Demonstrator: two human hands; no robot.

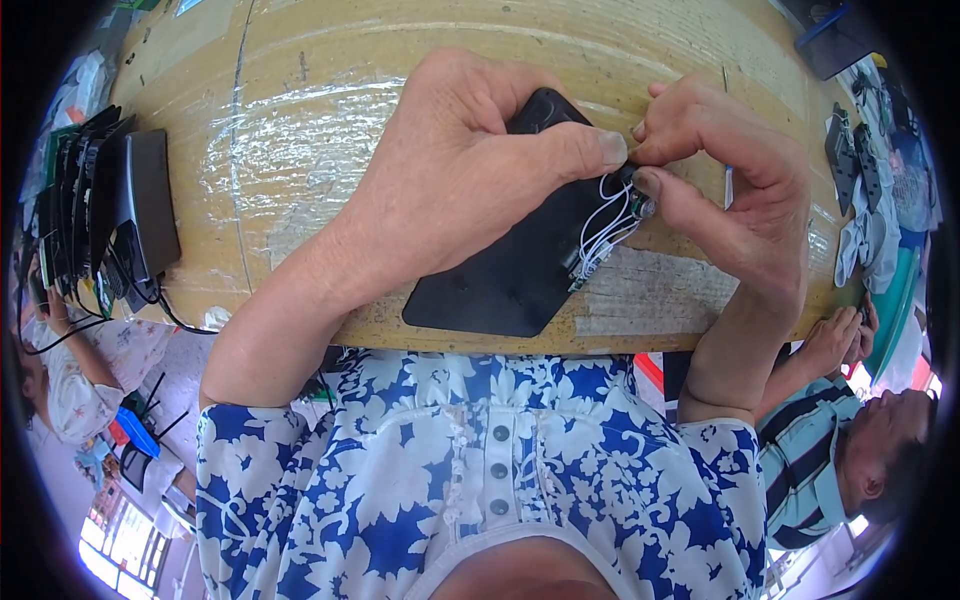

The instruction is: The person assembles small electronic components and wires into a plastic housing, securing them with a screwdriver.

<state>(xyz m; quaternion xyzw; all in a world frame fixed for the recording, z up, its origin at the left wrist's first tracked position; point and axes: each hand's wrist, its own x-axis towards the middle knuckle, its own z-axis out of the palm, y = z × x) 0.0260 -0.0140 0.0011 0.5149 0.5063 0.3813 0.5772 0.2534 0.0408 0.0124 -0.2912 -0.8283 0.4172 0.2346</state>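
A flat black panel (pixel 500 275) with angled corners lies near the table's front edge. My left hand (pixel 480 160) is closed over its far part, the thumb stretched along the top to the panel's right edge. There my right hand (pixel 725 175) pinches thumb and forefinger together, right beside the left thumb tip. What the pinch holds is small and mostly hidden by the fingers. Thin white wires (pixel 598 232) loop from below the fingertips to a small green circuit board (pixel 590 268) at the panel's right edge. A small round part (pixel 643 207) sits just under the right thumb.
The table (pixel 310 130) is covered in cardboard and shiny clear tape. At left stands a row of black panels (pixel 150 200) with dark cables. More black parts (pixel 850 160) and white bags lie at right. Co-workers sit on both sides; one in a striped shirt (pixel 805 450) is close at right.
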